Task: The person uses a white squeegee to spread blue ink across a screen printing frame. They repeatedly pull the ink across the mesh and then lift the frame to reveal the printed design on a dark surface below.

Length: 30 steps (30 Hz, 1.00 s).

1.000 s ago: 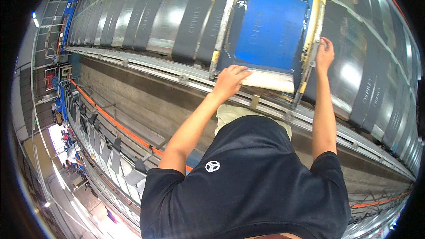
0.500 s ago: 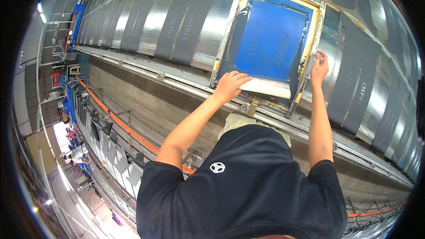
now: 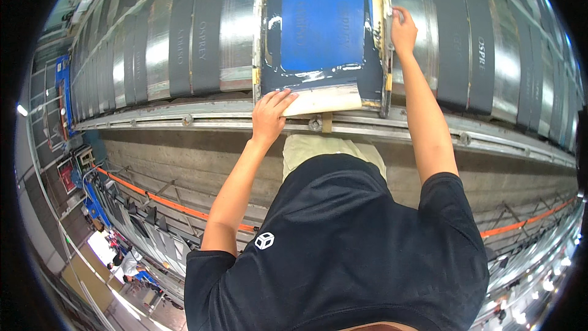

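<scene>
A screen-printing frame point(image 3: 385, 40) with a blue stencil panel point(image 3: 321, 21) lies in front of me on the long printing table. Across its near end rests a cream squeegee point(image 3: 327, 99), with wet, glossy black ink just beyond it. My left hand point(image 3: 267, 116) has its fingers closed over the squeegee's left end, beside the left rail. On the frame's right rail, my right hand point(image 3: 404, 34) grips with bent fingers; its fingertips are partly hidden.
Dark printed strips point(image 3: 204, 37) lie side by side along the shiny table, left and right of the frame. A metal rail point(image 3: 233, 110) with bolts runs along its near edge. Behind me is an orange bar point(image 3: 177, 203) by racks of dark pieces. People are far off at lower left.
My view has turned and shifted, so the frame sits straighter and higher in the picture. Both hands stay at the squeegee and the right rail.
</scene>
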Tool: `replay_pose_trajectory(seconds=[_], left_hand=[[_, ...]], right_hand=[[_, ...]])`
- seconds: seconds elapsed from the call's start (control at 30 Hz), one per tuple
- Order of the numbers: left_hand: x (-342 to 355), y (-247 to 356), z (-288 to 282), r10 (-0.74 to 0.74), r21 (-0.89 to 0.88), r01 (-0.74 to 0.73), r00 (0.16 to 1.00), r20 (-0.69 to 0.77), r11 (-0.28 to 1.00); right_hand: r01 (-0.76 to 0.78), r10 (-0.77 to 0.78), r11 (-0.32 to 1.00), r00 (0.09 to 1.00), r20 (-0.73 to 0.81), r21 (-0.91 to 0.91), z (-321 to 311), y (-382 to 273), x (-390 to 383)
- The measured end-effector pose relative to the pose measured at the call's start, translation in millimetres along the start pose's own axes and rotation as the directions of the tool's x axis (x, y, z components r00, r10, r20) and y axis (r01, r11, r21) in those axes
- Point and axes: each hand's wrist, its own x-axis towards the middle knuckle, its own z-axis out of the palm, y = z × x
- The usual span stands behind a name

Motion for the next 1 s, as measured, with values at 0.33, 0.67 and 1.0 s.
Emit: replay_pose_trajectory(seconds=[0.33,0.67,1.0], left_hand=[[36,-10,19,0.081,-0.015,-0.082,0.994,-0.077,0.997],[250,-90,17,0.078,-0.008,-0.080,0.987,-0.142,0.997],[357,-105,-2,0.012,-0.082,-0.011,1.000,0.018,0.997]], right_hand=[[-0.050,0.055,0.996,0.996,0.068,-0.075,-9,-10,1],[0.409,-0.210,0.691,0.903,0.375,-0.596,-47,-52,16],[0.604,-0.392,0.745,0.740,0.547,-0.283,55,-99,105]])
